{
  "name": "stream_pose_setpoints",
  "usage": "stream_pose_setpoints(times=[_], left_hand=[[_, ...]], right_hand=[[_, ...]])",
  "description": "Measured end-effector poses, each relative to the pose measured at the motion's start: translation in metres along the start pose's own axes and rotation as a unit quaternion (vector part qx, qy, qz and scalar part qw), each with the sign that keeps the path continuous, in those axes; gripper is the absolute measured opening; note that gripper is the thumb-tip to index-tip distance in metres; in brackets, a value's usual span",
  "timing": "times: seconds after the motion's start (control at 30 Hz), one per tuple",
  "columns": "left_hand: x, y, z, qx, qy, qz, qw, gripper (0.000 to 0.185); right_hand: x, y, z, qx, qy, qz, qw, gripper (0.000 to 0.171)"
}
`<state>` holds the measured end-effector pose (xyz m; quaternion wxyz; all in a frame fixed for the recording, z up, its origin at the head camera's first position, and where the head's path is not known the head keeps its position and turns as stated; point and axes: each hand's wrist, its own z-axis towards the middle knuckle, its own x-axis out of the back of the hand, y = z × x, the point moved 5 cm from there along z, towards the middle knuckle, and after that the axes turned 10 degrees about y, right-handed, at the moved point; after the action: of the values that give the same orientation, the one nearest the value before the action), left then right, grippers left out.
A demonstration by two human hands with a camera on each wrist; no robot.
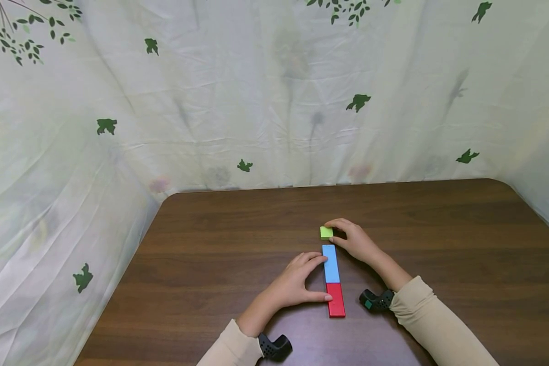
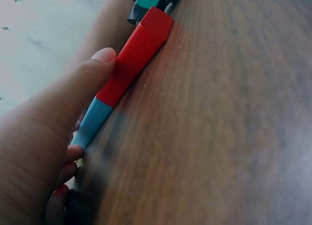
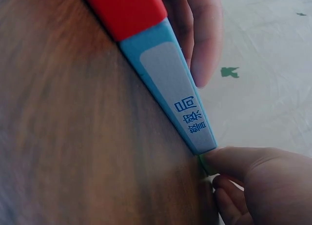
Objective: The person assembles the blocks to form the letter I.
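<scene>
A red block (image 1: 336,301) and a blue block (image 1: 331,264) lie end to end in a straight line on the table. My left hand (image 1: 290,284) rests along their left side, its thumb touching the red block and its fingertips the blue one. Beyond the far end of the blue block, my right hand (image 1: 359,245) pinches a small green block (image 1: 326,233) between thumb and fingers. In the right wrist view, the blue block's side (image 3: 163,71) carries a pale panel with printed characters; the green block is mostly hidden behind the thumb there.
The brown wooden table (image 1: 229,223) reaches back to a pale curtain (image 1: 256,101) printed with green birds and leaves. Black wrist devices sit on both wrists, the left one (image 1: 275,348) and the right one (image 1: 376,301) close above the tabletop.
</scene>
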<state>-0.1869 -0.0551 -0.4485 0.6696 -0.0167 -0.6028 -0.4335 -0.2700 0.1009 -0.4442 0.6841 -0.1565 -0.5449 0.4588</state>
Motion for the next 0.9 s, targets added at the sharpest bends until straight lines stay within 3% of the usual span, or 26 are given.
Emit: stream_pose_setpoints(times=[0.9], left_hand=[[0.0,0.0,-0.0006,-0.009,0.007,0.001,0.9999,0.079]], right_hand=[[0.0011,-0.002,-0.0004,0.019,-0.003,0.005,1.0,0.035]])
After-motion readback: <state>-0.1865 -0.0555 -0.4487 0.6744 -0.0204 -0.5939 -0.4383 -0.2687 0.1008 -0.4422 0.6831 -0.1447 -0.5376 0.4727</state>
